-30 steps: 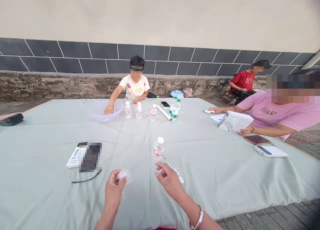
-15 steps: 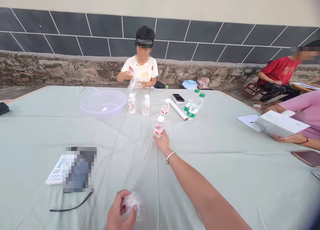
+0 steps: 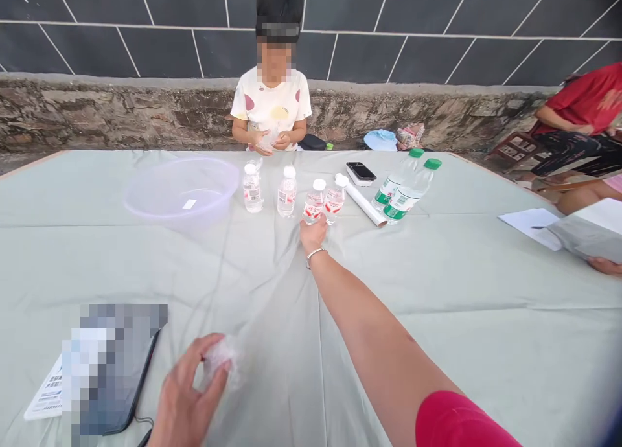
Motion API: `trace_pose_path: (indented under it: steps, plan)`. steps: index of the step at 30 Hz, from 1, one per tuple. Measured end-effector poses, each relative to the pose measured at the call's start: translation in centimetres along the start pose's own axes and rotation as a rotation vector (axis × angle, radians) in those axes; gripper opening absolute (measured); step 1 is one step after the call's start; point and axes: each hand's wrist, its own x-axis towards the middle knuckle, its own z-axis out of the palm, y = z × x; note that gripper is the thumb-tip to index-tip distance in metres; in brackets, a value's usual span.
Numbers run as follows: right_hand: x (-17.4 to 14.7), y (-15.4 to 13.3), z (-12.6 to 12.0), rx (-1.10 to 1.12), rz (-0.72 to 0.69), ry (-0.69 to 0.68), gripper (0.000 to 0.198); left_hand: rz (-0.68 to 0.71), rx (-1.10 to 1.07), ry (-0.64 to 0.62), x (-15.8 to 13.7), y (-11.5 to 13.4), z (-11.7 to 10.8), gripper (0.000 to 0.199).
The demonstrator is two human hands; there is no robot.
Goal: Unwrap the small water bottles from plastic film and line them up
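My right hand (image 3: 313, 232) reaches far across the table and grips a small water bottle (image 3: 314, 202) with a white cap and red label. The bottle stands in a row with three like bottles (image 3: 286, 192). My left hand (image 3: 187, 400) rests near the table's front edge and pinches a crumpled piece of clear plastic wrap (image 3: 219, 358). A silver bracelet sits on my right wrist.
A clear plastic basin (image 3: 181, 189) stands at the back left. Two green-capped bottles (image 3: 405, 188), a white roll (image 3: 365, 205) and a phone (image 3: 361, 171) lie at the back right. A person in a white shirt (image 3: 271, 103) sits opposite. A dark device (image 3: 114, 369) lies near my left hand.
My right hand carried the small bottle from the near table to the far row and set it beside the others. The camera moved forward. My left hand kept the plastic wrap.
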Motion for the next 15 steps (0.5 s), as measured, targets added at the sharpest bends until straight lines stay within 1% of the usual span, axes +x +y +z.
trace_pose_path:
  steps: [2,4,6,7,8,9,11,12,13,14,15]
  plan:
    - [-1.5,1.0,-0.1,0.015,-0.022,0.001,0.064,0.116,0.058,0.128,5.4,1.9,-1.9,0.033]
    - [-3.1,1.9,-0.1,0.026,-0.075,-0.030,0.055,0.143,0.112,0.284,11.4,4.2,-3.6,0.031]
    - [-4.3,2.1,0.4,0.039,-0.169,-0.114,0.051,0.218,0.205,0.454,17.3,6.5,-5.1,0.032]
    - [-4.4,1.8,0.9,0.050,-0.214,-0.159,0.051,0.267,0.260,0.492,19.9,7.6,-5.7,0.036]
    - [-4.2,1.2,1.5,0.065,-0.248,-0.191,0.054,0.262,0.309,0.492,22.3,8.6,-6.2,0.039]
    - [-3.7,0.4,2.1,0.082,-0.269,-0.202,0.058,0.222,0.356,0.440,24.3,9.3,-6.5,0.042]
    - [-2.0,-1.5,3.7,0.099,-0.260,-0.158,0.066,0.076,0.435,0.297,27.0,10.2,-6.8,0.044]
    - [-0.9,-2.4,4.5,0.096,-0.241,-0.123,0.069,0.015,0.459,0.233,27.5,10.3,-6.8,0.043]
    - [0.2,-3.3,5.2,0.089,-0.224,-0.098,0.072,-0.017,0.471,0.198,27.6,10.2,-6.7,0.042]
    - [1.2,-3.9,5.8,0.083,-0.214,-0.082,0.075,-0.014,0.473,0.193,27.2,9.9,-6.6,0.039]
    - [2.0,-4.4,6.2,0.080,-0.209,-0.079,0.076,0.017,0.461,0.215,26.3,9.5,-6.5,0.037]
